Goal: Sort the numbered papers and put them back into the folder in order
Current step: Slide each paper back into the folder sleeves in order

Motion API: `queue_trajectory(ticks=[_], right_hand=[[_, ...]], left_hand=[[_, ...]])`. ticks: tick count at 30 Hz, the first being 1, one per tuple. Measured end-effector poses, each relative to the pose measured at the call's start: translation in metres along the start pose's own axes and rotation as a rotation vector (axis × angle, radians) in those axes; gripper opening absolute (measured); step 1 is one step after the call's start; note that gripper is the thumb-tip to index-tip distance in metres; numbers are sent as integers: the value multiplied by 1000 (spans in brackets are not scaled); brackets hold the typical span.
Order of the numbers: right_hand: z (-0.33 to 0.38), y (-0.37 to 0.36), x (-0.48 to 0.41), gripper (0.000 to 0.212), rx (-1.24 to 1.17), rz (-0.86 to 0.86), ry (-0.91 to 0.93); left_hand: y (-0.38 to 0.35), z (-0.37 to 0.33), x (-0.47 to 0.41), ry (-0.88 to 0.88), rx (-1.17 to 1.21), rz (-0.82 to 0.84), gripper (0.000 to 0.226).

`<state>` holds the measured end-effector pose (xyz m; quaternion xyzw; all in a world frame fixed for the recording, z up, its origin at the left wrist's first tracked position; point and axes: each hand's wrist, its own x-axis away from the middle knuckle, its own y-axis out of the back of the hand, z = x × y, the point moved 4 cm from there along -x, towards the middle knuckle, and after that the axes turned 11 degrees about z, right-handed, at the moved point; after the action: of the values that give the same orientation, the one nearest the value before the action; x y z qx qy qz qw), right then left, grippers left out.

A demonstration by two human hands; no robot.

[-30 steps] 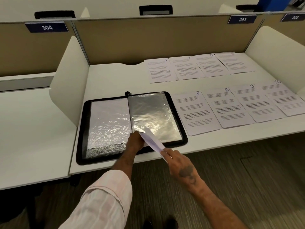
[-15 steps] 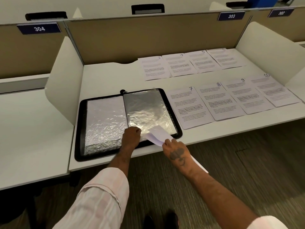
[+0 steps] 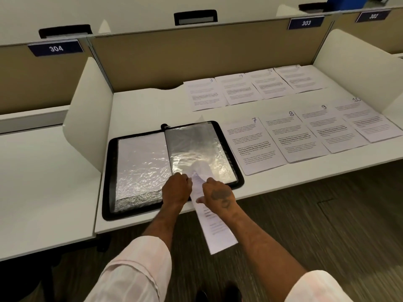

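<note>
A black folder (image 3: 109,171) lies open on the white desk, showing shiny plastic sleeves (image 3: 196,149). My left hand (image 3: 175,189) grips the bottom edge of the right-hand sleeve. My right hand (image 3: 219,196) holds a printed paper (image 3: 216,229) whose top end is inside that sleeve's opening while the rest hangs off the desk's front edge. Its number is hidden. Papers 3 (image 3: 204,94), 4 (image 3: 239,88), 5 (image 3: 269,82) and one more lie in a back row. Papers 7 (image 3: 254,144), 8 (image 3: 290,136), 9 (image 3: 327,127) and 10 (image 3: 368,118) form a front row.
White side dividers (image 3: 87,110) stand at both ends of the desk, with a tan back panel (image 3: 196,53) behind. Labels read 304 (image 3: 55,48), 303 (image 3: 306,23) and 302. A neighbouring desk (image 3: 43,182) lies to the left.
The paper in my right hand has swung from pointing down-right to pointing straight into the right sleeve, and its top end has slid in. My left hand stayed at the sleeve's edge.
</note>
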<state>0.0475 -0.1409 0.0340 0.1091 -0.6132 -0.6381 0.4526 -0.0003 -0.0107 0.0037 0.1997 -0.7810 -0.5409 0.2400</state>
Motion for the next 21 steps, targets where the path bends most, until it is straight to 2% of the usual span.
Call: queue_trajectory(ticks=[3,5,7,10,15,21], right_hand=[[-12,3,-1,39,-148,-66,2],[-20,6,2,36,-344,-121,-28],[-30,7,3,27,-573,-165,-96],[-43,4,2,13,-773,-205,-216],[-57,-5,-5,25,-940,-249,-376],[-68,0,-24,34,-1065,-340,-348]], left_hand=[[5,-4,-2,-48,-8,-21,32],[8,-8,-4,-92,-7,-47,30],[9,-13,-5,-129,-11,-52,29],[9,-19,-4,-200,-38,-52,27],[-2,-17,-3,-248,-85,-32,27],[-15,-11,-4,-198,-126,51,22]])
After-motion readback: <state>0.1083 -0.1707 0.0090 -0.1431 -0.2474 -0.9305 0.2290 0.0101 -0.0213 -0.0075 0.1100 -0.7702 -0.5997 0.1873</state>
